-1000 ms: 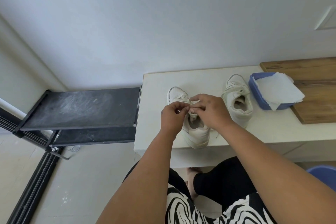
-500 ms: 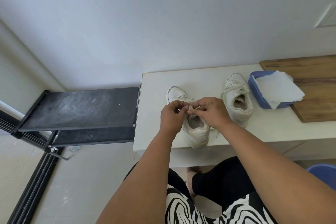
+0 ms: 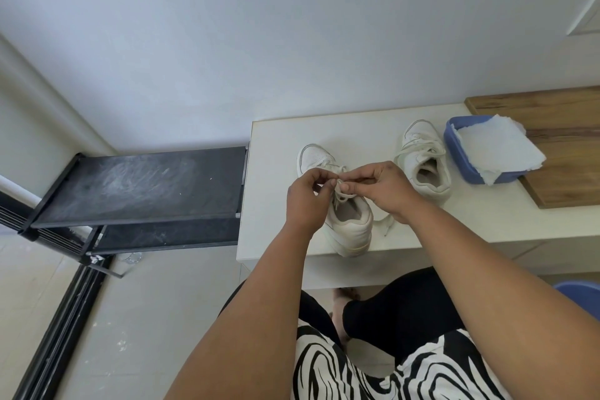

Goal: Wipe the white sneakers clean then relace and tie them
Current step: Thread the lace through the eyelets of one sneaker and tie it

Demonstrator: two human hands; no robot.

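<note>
Here, both hands (image 3: pixel 344 187) pinching lace (image 3: pixel 339 186), near sneaker (image 3: pixel 349 221)

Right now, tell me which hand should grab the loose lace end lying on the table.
Right. The loose lace end lies on the table just below the right hand's wrist; the left hand sits across the sneaker.

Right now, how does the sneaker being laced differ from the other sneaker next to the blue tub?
The near sneaker sits at the white table's front edge, between the left hand and right hand, which pinch its lace; the far sneaker stands untouched farther back beside the blue tub. The near one's lace end trails loose on the table; the far one's laces lie across its tongue. Both are white, upright, toes toward the wall.
</note>
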